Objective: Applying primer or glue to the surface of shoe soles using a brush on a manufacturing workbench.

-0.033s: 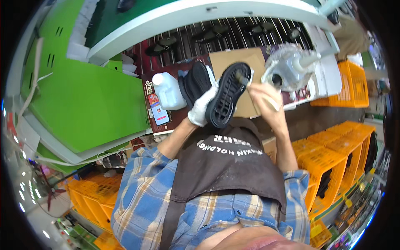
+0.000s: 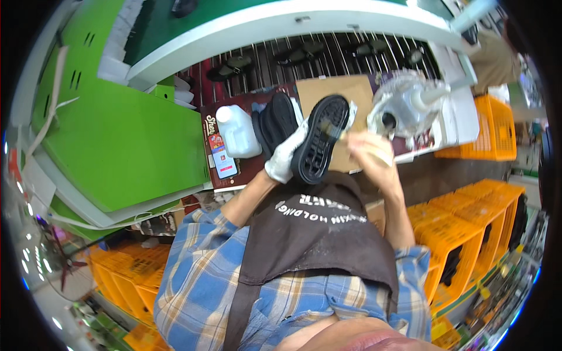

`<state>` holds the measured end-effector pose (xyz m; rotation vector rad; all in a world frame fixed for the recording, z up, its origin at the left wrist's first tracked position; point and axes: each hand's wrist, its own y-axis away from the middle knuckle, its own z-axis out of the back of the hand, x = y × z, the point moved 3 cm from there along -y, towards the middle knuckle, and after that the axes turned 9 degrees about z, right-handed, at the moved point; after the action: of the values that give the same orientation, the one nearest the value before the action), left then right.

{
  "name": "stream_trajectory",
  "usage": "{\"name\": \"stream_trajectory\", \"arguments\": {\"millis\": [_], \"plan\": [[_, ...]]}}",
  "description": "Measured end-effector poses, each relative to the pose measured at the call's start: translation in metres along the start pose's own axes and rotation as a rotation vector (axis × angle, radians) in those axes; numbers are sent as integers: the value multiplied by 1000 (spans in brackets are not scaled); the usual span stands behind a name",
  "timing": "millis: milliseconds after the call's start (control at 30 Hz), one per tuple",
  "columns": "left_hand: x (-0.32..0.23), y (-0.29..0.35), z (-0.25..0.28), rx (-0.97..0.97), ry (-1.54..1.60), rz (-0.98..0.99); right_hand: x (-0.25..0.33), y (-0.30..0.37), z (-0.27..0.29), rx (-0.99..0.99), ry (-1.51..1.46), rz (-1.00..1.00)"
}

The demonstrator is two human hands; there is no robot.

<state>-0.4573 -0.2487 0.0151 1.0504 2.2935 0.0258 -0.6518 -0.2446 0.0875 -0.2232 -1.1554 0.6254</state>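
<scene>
My left hand, in a white glove, grips a black shoe sole with its ribbed, hollow side facing up. My bare right hand is closed round a brush, whose pale handle sticks out beside the fingers. The brush's bristles touch the inside of the sole near its upper half; motion blurs them a little. Just left of the held sole, more black soles lie stacked on the bench. A plastic-wrapped container with a dark round opening stands to the right of my right hand.
A white plastic jug and a phone rest at the bench's left. Brown cardboard lies behind the sole. Beyond, black shoes sit on a roller conveyor under a pale frame. Orange crates stand to the right, a green panel left.
The brush has moved from the sole's far end down toward its middle, and my right hand has come slightly nearer with it. My left hand still holds the sole.
</scene>
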Motion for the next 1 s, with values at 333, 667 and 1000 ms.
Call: {"name": "stream_trajectory", "arguments": {"millis": [333,667,1000], "plan": [[-81,-9,-52,-1,33,-293,-22,49,48,-563,-542,-403],[-290,-133,19,-762,-721,-654,-25,40,26,-367,-360,-484],[-95,159,57,-1017,-738,-925,-50,63,-17,-457,-571,-662]]}}
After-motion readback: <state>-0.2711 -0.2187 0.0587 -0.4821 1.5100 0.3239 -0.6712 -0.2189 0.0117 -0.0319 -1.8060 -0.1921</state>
